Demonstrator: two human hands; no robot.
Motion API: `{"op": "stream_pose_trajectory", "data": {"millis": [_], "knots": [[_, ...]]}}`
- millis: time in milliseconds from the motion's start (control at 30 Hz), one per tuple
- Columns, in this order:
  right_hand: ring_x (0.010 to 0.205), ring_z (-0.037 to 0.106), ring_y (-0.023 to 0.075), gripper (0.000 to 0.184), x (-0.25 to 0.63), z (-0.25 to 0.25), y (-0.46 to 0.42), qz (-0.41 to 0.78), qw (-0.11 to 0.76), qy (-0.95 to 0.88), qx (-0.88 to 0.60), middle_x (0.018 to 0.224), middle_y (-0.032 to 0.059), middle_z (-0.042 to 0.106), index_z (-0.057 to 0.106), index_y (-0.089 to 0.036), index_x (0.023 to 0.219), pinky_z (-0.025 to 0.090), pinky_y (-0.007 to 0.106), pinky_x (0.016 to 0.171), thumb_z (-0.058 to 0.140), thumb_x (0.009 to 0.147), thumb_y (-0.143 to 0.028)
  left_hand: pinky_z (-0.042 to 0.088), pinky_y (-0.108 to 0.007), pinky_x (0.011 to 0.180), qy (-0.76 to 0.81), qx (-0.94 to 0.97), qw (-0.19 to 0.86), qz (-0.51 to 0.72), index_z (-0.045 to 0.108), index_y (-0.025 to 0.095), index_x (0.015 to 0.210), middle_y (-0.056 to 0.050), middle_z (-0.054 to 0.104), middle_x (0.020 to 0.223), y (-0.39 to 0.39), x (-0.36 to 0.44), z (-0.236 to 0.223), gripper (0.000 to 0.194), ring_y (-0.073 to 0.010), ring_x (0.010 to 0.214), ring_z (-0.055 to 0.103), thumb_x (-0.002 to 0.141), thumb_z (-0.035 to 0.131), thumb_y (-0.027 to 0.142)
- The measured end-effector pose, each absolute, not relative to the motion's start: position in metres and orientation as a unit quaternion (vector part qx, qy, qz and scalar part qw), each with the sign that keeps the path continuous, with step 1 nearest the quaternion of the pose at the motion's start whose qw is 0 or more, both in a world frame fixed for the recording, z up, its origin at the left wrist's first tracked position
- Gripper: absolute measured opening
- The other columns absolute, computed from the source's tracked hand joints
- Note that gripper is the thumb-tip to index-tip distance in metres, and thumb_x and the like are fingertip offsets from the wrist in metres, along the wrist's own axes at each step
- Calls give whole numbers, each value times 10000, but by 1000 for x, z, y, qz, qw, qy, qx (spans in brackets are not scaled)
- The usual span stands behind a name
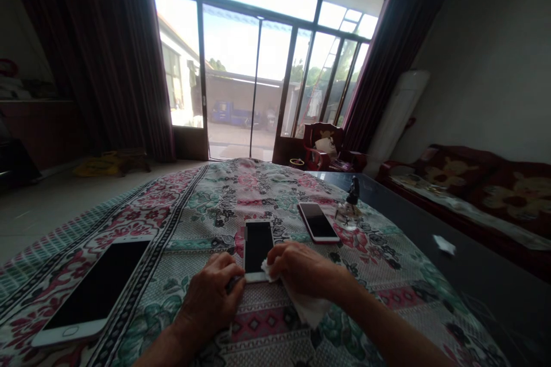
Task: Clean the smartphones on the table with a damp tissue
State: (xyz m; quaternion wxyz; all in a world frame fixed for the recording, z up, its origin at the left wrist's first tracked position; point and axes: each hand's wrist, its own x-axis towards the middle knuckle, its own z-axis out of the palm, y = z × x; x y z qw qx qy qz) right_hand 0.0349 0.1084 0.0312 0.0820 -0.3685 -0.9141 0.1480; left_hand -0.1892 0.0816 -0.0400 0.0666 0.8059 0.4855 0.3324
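Note:
A white smartphone (259, 246) with a dark screen lies face up on the patterned cloth in front of me. My left hand (215, 289) is closed at its lower left edge, with curled fingertips and thumb gripping the phone's side. In my right hand (297, 266) is a crumpled white tissue (307, 305), bunched under the fingertips and pressed against the phone's lower right part. The tissue's loose end hangs down below the hand onto the cloth. Part of the phone's right edge is hidden by the right fingers.
Another white-framed phone (97, 289) lies at the left, and a third phone (318, 222) lies beyond my right hand. A clear spray bottle (349, 212) with a black top stands beside it. A white scrap (443, 245) rests on the dark tabletop (424, 275) at right.

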Motion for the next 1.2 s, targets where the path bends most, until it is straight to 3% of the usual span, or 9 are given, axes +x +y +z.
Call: {"op": "stream_pose_trajectory", "data": {"millis": [500, 633, 1000, 1200], "knots": [[902, 635, 145, 339, 34, 30, 105, 136, 74, -919, -363, 1051, 9, 702, 754, -238, 849, 448, 233, 805, 522, 759, -9, 497, -332, 777, 484, 808, 58, 330, 679, 204, 841, -38, 622, 861, 82, -189, -40, 135, -200, 879, 587, 853, 546, 181], [920, 620, 150, 336, 33, 30, 107, 107, 82, -925, -355, 1053, 11, 698, 742, -235, 859, 435, 264, 853, 483, 818, -24, 498, -330, 773, 480, 810, 56, 331, 678, 208, 830, -36, 624, 854, 83, -190, -42, 128, -200, 875, 589, 852, 554, 186], [1138, 507, 217, 373, 27, -2, 146, -1, 181, -882, -436, 1302, 54, 588, 614, -223, 1230, 398, 359, 990, 418, 929, -121, 502, -331, 758, 478, 812, 59, 331, 677, 203, 830, -34, 626, 841, 84, -189, -42, 135, -196, 859, 588, 859, 548, 176], [1170, 493, 207, 403, 30, -3, 150, 13, 182, -874, -450, 1318, 79, 572, 615, -190, 1237, 386, 338, 1010, 403, 905, -104, 505, -328, 755, 479, 811, 55, 331, 681, 206, 823, -32, 630, 832, 84, -189, -42, 138, -193, 851, 592, 853, 549, 178]]}}
